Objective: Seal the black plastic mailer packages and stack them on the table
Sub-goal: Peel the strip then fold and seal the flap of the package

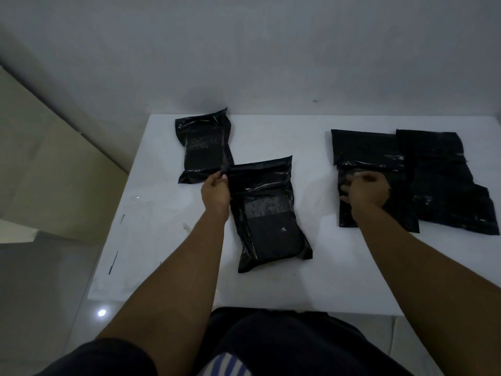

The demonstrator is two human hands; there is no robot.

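Pinching the near filled mailer (267, 215) with my left fingers (219, 181); right fingers (344, 189) spread on a flat mailer (374, 150); nothing stacked yet.

We had one view, from a head-worn camera above the near edge of the white table (325, 272). It faced forward and down, close over the table, taking in the wall (244, 50) behind it and the lap (271, 346) before it; the table's right end fell outside.
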